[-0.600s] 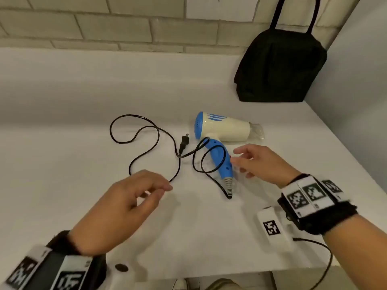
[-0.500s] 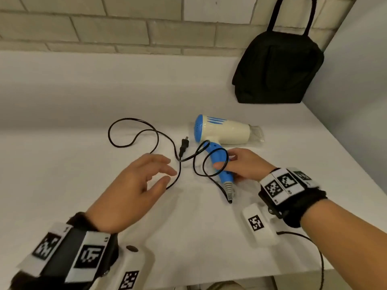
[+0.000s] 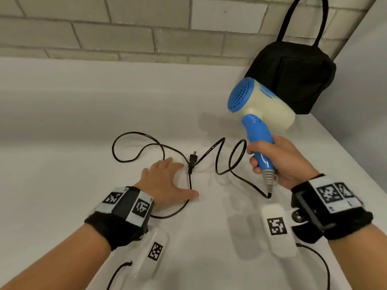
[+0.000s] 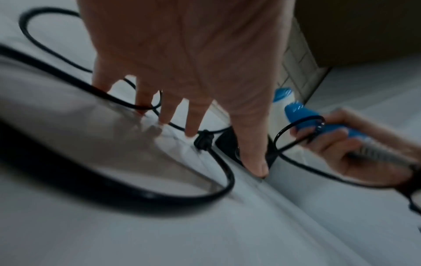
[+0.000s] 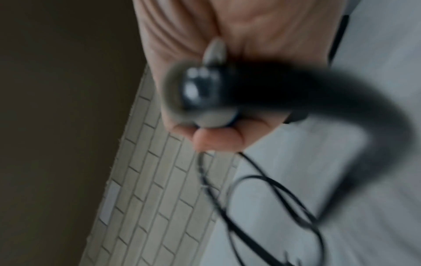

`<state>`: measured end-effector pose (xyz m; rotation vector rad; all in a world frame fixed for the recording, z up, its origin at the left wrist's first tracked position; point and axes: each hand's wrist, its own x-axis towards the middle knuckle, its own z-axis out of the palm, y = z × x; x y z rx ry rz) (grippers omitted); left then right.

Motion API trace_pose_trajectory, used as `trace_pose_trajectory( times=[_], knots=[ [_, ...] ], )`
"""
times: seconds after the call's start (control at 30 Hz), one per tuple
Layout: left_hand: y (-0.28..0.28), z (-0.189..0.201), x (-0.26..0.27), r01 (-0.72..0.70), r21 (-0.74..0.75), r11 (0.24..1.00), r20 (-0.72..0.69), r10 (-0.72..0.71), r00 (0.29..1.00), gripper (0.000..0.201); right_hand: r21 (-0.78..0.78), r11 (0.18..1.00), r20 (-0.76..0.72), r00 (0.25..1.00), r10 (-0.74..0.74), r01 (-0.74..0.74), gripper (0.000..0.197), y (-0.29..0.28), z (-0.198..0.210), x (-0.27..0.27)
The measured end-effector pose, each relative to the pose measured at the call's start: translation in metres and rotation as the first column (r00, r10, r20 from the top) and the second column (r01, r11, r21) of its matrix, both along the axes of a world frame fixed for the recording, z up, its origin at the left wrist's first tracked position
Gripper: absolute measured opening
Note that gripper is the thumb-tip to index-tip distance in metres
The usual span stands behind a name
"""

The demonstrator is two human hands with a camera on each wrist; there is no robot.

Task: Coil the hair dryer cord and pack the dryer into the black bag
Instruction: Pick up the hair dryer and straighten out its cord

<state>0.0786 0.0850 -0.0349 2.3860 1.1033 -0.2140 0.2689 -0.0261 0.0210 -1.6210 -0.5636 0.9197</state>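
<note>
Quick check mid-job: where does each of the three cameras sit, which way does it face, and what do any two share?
Head: worn high, facing forward and down at the hair dryer, cord, black bag; both hands show.
Left wrist: looks along the left hand, fingers spread near the plug.
Right wrist: looks along the right hand at the handle's blurred end.
Shared: all show the cord.
</note>
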Motion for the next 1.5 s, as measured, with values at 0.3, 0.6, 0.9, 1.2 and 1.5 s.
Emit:
trace_pose_trajectory(
  times=[0.3, 0.6, 0.9, 1.2, 1.5],
  knots=[
    [-0.040, 0.004, 0.056, 0.323, 0.103, 0.941, -0.044, -0.320, 0.946, 0.029, 0.201, 0.979, -0.029, 0.999, 0.040, -0.034, 0.005, -0.012, 0.051, 0.017],
    [-0.082, 0.025, 0.111, 0.480, -0.058, 0.875, 0.442, -0.409, 0.798, 0.027, 0.330, 0.924, 0.157, 0.977, 0.145, -0.190, 0.007, -0.010, 0.087, 0.023],
    [-0.037, 0.081, 0.076, 0.281, -0.694, 0.663, 0.688, 0.495, 0.530, 0.051, 0.158, 0.925, 0.500, 0.836, 0.226, -0.344, 0.025, 0.030, 0.038, -0.011],
    [-0.032, 0.054, 0.054, 0.045, -0.717, 0.696, 0.674, 0.675, 0.299, 0.030, 0.021, 0.743, 0.422, 0.680, 0.600, -0.669, 0.032, 0.036, 0.006, -0.032],
    [0.002, 0.062, 0.029, 0.037, -0.706, 0.707, 0.703, 0.694, 0.152, 0.012, -0.650, 0.450, 0.393, 0.236, 0.889, -0.612, 0.012, -0.027, -0.007, 0.001]
  ],
)
